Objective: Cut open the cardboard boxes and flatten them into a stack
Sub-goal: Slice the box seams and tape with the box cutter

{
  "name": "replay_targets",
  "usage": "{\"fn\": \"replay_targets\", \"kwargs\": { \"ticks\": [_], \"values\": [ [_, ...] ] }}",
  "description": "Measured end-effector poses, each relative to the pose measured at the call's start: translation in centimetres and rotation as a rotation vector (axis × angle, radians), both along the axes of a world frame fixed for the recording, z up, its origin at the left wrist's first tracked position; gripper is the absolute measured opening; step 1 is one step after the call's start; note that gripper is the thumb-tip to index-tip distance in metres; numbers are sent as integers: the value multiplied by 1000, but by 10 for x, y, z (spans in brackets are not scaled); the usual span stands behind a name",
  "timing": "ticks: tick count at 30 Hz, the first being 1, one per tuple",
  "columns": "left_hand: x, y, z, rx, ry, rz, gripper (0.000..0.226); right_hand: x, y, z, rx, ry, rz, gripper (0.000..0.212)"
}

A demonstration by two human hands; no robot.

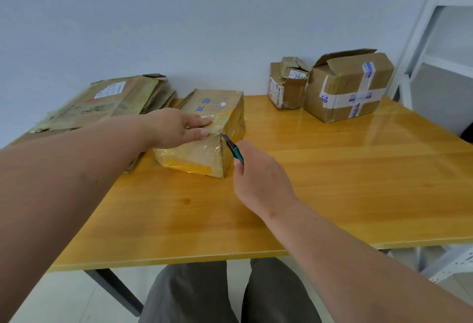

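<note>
A tape-wrapped cardboard box [204, 143] lies on the wooden table [332, 182], left of centre. My left hand [179, 126] presses flat on its top with straight fingers. My right hand [258, 182] grips a teal utility knife [234, 151], whose blade tip touches the box's upper near corner. A stack of flattened cardboard [102, 102] lies at the back left. At the back right stand a small torn box [288, 84] and a larger taped box [350, 87] with open flaps.
A white wall runs behind the table. A white metal shelf frame [440, 28] stands at the right edge. My legs in grey trousers [230, 294] show below the table's front edge.
</note>
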State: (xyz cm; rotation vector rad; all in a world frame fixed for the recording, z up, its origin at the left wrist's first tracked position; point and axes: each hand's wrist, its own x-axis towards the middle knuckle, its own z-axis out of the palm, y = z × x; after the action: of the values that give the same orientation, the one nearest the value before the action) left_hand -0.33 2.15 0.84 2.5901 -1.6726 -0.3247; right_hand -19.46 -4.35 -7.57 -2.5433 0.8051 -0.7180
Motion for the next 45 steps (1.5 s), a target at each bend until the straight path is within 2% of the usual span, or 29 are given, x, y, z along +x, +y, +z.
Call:
{"fn": "replay_targets", "kwargs": {
  "ticks": [9, 14, 17, 21, 24, 27, 31, 36, 45],
  "values": [
    [3, -1, -4, -27, -14, -2, 55, 3, 5, -7, -54, 87, -38, 26],
    [2, 1, -5, -34, -12, -4, 55, 1, 8, -10, -44, 155, -55, 18],
    [2, 1, -4, -31, -8, -4, 56, -1, 10, -13, -50, 244, -66, 24],
    [2, 1, -5, -22, -4, -4, 56, -3, 13, -9, -37, 376, -70, 14],
    [1, 1, -5, -24, 0, 0, 56, -1, 20, -4, -45, 529, -36, 14],
    [2, 3, -5, -23, 10, 0, 56, 3, 16, 3, 10, 569, -40, 17],
    [3, 0, -5, -19, 13, -2, 55, -4, 7, -2, 53, 456, -77, 11],
    [5, -2, -1, -6, 56, 13, 55, -11, 5, -4, -56, 266, -89, 5],
    [3, -1, -2, -13, 56, 18, 55, -8, 4, -10, -126, 249, -59, 10]
  ]
}}
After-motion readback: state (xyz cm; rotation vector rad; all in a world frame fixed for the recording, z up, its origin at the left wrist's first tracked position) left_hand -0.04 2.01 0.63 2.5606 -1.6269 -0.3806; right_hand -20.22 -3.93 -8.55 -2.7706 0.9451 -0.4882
